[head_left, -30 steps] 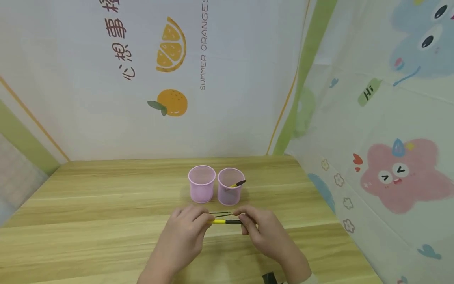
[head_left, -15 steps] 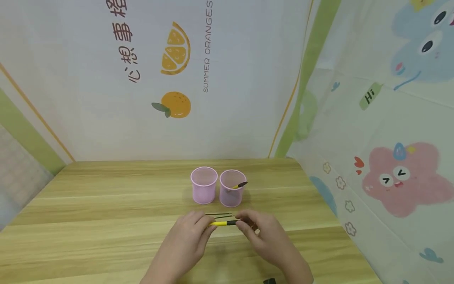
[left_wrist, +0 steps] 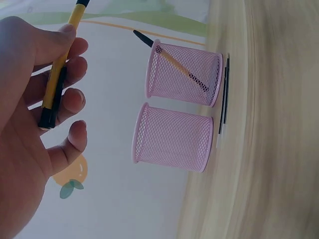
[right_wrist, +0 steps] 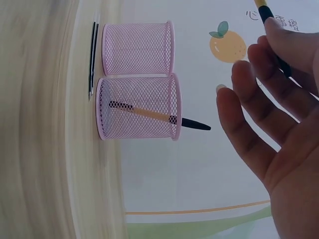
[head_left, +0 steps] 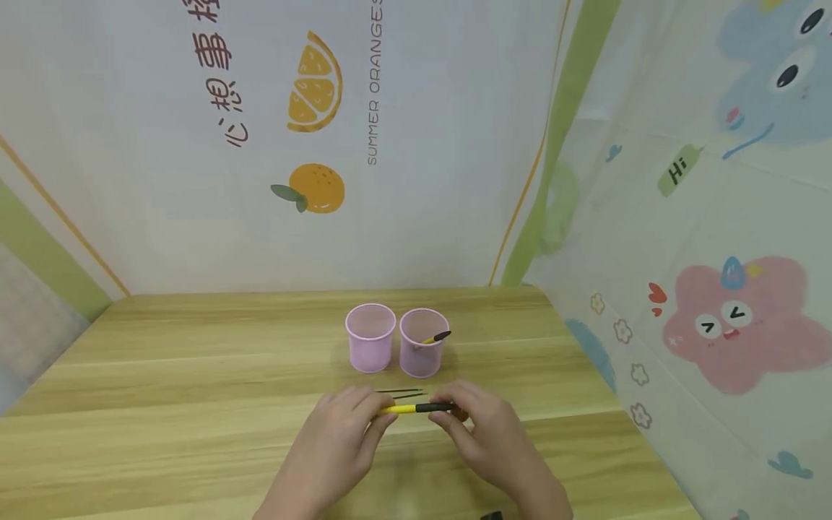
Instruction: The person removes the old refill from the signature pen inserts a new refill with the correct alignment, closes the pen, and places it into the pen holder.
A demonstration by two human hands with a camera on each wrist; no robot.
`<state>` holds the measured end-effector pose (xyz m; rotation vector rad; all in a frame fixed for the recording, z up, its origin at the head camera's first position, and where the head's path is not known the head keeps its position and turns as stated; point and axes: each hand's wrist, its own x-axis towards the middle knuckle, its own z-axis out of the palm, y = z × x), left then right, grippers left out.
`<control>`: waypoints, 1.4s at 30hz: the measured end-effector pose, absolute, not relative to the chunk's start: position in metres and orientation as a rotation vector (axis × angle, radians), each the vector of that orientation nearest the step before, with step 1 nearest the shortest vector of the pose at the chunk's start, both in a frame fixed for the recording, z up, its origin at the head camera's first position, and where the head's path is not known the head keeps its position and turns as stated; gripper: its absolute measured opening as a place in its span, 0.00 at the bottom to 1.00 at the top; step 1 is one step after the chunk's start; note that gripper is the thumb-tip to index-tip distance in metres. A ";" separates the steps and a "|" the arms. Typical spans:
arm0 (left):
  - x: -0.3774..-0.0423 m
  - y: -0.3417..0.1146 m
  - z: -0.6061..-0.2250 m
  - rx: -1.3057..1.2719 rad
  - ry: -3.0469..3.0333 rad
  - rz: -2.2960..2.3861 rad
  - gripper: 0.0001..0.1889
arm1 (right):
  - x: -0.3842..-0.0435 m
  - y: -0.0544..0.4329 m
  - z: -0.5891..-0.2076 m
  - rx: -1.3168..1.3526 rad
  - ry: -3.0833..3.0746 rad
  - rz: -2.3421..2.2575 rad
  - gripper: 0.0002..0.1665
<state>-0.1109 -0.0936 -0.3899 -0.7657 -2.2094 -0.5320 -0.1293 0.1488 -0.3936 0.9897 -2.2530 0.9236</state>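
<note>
A yellow pen with a black front end (head_left: 409, 409) is held level between both hands above the table. My left hand (head_left: 344, 430) grips its yellow barrel; in the left wrist view the barrel (left_wrist: 57, 69) and its black clip lie across the curled fingers. The right hand (head_left: 477, 426) pinches the black end (right_wrist: 265, 12) between thumb and index finger, its other fingers loosely bent. Just beyond the hands, two thin dark pen refills (head_left: 399, 393) lie on the wooden table.
Two pink mesh pen cups stand behind the refills. Another yellow and black pen (head_left: 437, 337) leans in the right cup (head_left: 421, 361); the left cup (head_left: 370, 354) is beside it. A small black object (head_left: 492, 516) shows at the bottom edge. Printed cloths hang behind and to the right.
The right fingertips have shifted slightly along the pen's black end, and more of that end shows than half a second ago. The left hand keeps its grip; the head view has shifted slightly.
</note>
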 end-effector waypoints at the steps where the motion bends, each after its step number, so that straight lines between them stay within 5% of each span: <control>1: -0.111 -0.093 -0.390 -0.766 -2.207 -0.537 0.09 | -0.129 0.149 -0.393 0.995 -2.254 0.923 0.10; 7: -0.112 -0.093 -0.390 -0.785 -2.156 -0.573 0.12 | -0.129 0.150 -0.393 1.000 -2.284 0.932 0.02; 17: -0.111 -0.092 -0.387 -0.812 -2.145 -0.547 0.17 | -0.126 0.150 -0.392 0.936 -2.413 0.924 0.12; 26: -0.107 -0.090 -0.388 -0.779 -2.196 -0.462 0.11 | -0.125 0.152 -0.390 0.943 -2.414 0.955 0.03; 34: -0.105 -0.090 -0.388 -0.767 -2.243 -0.392 0.06 | -0.125 0.149 -0.388 1.028 -2.249 0.890 0.13; 42: -0.103 -0.092 -0.389 -0.785 -2.220 -0.390 0.06 | -0.121 0.148 -0.390 1.043 -2.234 0.859 0.11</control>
